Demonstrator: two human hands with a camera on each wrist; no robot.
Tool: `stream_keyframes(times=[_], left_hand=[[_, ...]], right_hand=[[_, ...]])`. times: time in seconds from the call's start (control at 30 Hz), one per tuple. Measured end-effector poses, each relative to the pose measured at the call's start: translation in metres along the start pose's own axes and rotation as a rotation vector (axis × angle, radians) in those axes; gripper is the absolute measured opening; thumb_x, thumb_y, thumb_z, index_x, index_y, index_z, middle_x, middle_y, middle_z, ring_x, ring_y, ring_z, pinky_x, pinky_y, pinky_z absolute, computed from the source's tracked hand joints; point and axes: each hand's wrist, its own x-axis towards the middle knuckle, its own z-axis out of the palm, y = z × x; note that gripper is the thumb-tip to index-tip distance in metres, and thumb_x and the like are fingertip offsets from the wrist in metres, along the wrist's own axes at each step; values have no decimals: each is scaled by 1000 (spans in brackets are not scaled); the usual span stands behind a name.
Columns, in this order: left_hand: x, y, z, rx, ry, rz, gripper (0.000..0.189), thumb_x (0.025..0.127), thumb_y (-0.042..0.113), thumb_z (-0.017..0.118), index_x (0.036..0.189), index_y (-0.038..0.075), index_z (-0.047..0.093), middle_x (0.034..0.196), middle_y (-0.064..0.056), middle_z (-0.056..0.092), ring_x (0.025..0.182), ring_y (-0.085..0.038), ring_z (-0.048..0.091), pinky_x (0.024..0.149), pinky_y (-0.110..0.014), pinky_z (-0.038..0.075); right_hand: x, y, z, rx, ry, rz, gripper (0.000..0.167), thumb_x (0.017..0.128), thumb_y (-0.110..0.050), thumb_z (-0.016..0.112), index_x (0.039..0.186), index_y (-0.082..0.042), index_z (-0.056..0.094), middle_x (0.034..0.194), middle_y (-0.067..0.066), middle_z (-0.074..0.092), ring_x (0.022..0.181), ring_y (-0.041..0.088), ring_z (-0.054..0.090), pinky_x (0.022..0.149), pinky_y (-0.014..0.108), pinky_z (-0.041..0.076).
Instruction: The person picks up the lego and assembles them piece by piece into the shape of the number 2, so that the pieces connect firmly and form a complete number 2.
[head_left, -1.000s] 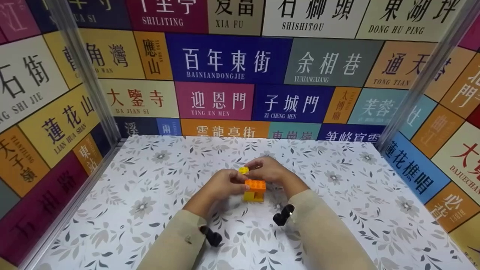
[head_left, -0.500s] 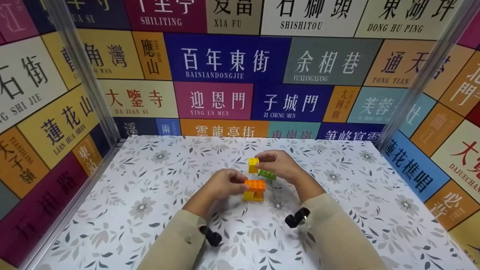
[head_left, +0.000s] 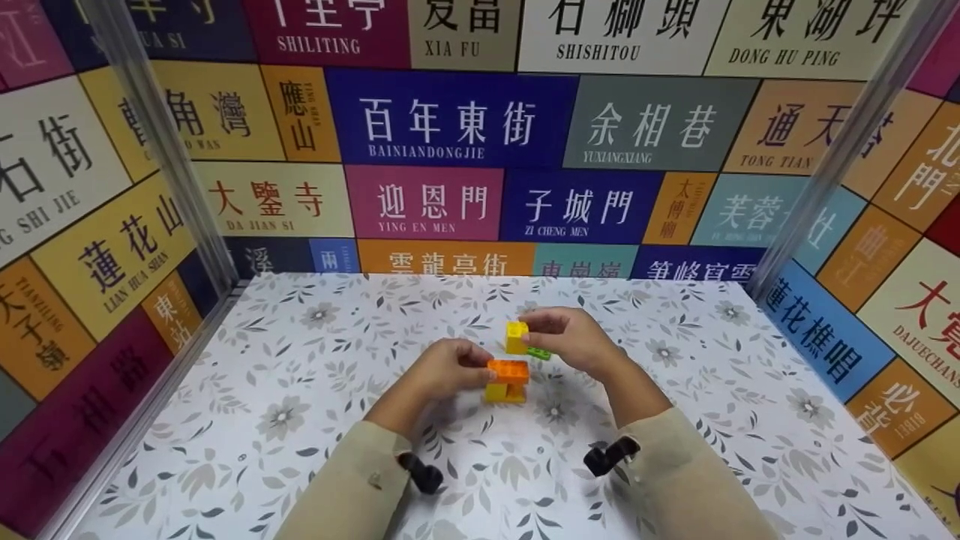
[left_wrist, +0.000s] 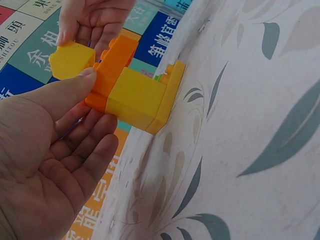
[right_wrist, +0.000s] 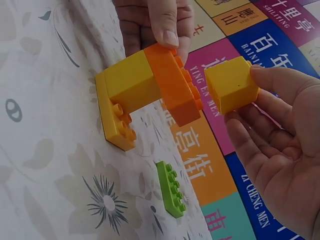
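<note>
Cube and right hand have shifted right and slightly nearer the person over the last half second; left hand hasn't moved. Right thumb and fingers pinch the cube by its sides, clear of the table, studs up; sides-only grip probably keeps top and underside free. Left hand pinches one end of the orange brick, likely to steady it: it sits on the yellow block, overhanging on one side, with bare studs of the yellow base below the gap. Base is flat on the table. Green brick lies untouched behind, studs up, long and low. All look like smooth moulded plastic, square-edged, round studs. Table is white, leaf-and-flower print.
</note>
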Motion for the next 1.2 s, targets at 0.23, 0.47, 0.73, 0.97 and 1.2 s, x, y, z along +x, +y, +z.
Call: stream_keyframes(times=[0.23, 0.47, 0.73, 0.97, 1.2], left_hand=[[-1, 0, -1, -8, -7, -10, 19, 88, 26, 89, 105, 26, 78, 107, 4, 76, 104, -19, 69, 102, -40, 55], [-1, 2, -1, -3, -17, -40, 20, 89, 30, 88, 105, 29, 78, 109, 4, 75, 105, -19, 68, 104, -40, 56], [-1, -1, -1, 10, 0, 63, 19, 89, 27, 88, 106, 24, 79, 106, 3, 77, 102, -18, 69, 102, -40, 56], [-1, 1, -2, 11, -5, 24, 18, 90, 27, 87, 106, 27, 78, 107, 4, 75, 104, -18, 68, 103, -41, 55], [-3, 4, -3, 4, -17, -28, 19, 89, 27, 88, 105, 29, 78, 109, 4, 75, 107, -19, 68, 105, -41, 55]], right_hand=[[-10, -1, -2, 12, 5, 23, 46, 96, -31, 82, 137, -13, 73, 134, 6, 76, 118, 19, 72, 102, 37, 61], [-16, 4, -2, 20, 5, 11, 43, 95, -32, 83, 134, -15, 74, 129, 5, 77, 113, 19, 73, 101, 35, 61], [-17, 11, 2, -23, -16, 30, 38, 96, -33, 82, 130, -17, 76, 125, 5, 78, 113, 18, 74, 103, 39, 60], [-17, 12, 4, -27, -29, 14, 38, 97, -32, 81, 131, -16, 76, 126, 7, 78, 113, 20, 74, 103, 39, 61], [-18, 12, 6, -22, -31, 8, 37, 97, -32, 81, 129, -15, 76, 125, 6, 79, 110, 18, 73, 100, 36, 61]])
